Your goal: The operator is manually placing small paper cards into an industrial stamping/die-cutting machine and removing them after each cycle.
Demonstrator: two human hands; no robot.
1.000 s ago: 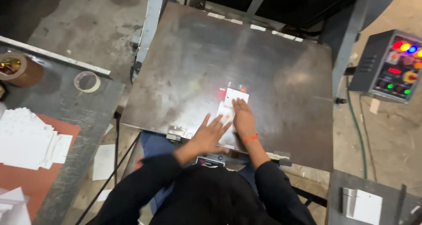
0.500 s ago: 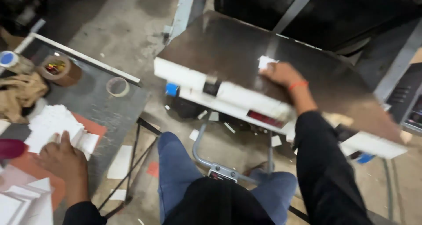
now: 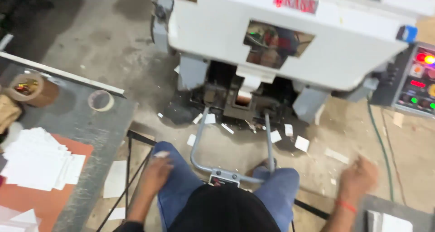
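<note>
Both hands have come off the press plate and the card stack since the earlier frame, and the plate itself has swung up shut, so its white outer face now fills the top of the view. Nearest, the left hand hovers over the left knee with what looks like a small white card pinched at its fingers, though blur keeps me from being sure of the grip. The right hand hangs low on the other side, fingers loosely curled and apparently empty, just above a pale card stack on the grey stand at the lower right corner. On the tabletop to the left lies a fanned pile of white cards on a brown sheet, with a tape roll beyond. Such cards look light, thin and stiff enough to hold flat, but easily bent or creased; I judge they are best taken by an edge between thumb and forefinger. Farther off, paper scraps litter the floor under the press, and a control box glows at right.
</note>
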